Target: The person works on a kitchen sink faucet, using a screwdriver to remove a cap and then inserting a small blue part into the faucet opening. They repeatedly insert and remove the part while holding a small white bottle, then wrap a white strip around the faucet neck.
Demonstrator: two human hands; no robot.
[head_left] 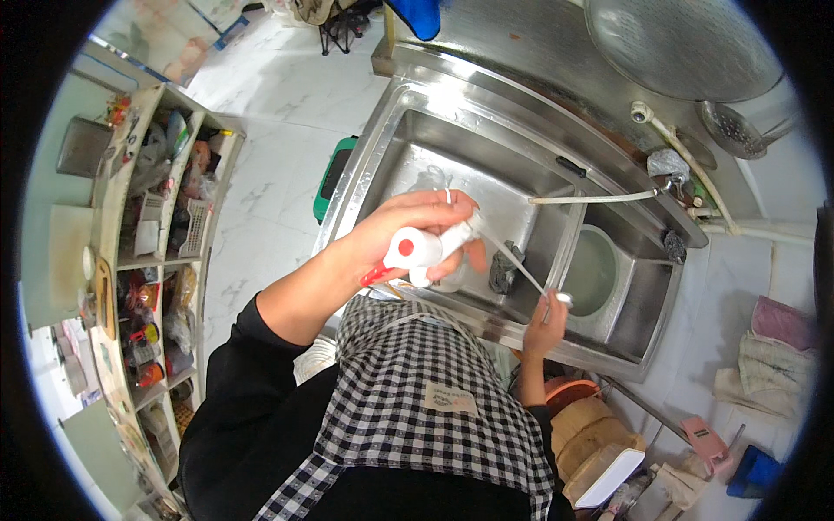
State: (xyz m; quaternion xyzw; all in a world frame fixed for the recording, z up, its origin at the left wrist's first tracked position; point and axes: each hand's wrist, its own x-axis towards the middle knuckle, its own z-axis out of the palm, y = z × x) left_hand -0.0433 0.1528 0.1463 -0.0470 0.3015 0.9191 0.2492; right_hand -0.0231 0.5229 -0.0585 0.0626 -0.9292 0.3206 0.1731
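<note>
In front of my apron, over the sink (415, 128), my left hand (408, 213) is closed around a white handle (424, 247) with a round red spot and a red lever-like part. A thin pale rod (508, 250) runs from this handle toward the lower right, ending in a small shiny rounded tip (563, 300). My right hand (544, 326) pinches the rod close to that tip. A crumpled dark grey cloth or scrubber (503, 267) lies in the larger basin, beneath the rod. Whether the rod and handle are one piece I cannot tell.
A round basin of cloudy water (593, 276) fills the smaller sink compartment. The pale tap spout (599, 199) reaches over the divider. A black-handled tool (570, 167) rests on the back ledge. Packed shelves (165, 260) stand left; wooden tubs (586, 430) and an orange basin (569, 391) sit lower right.
</note>
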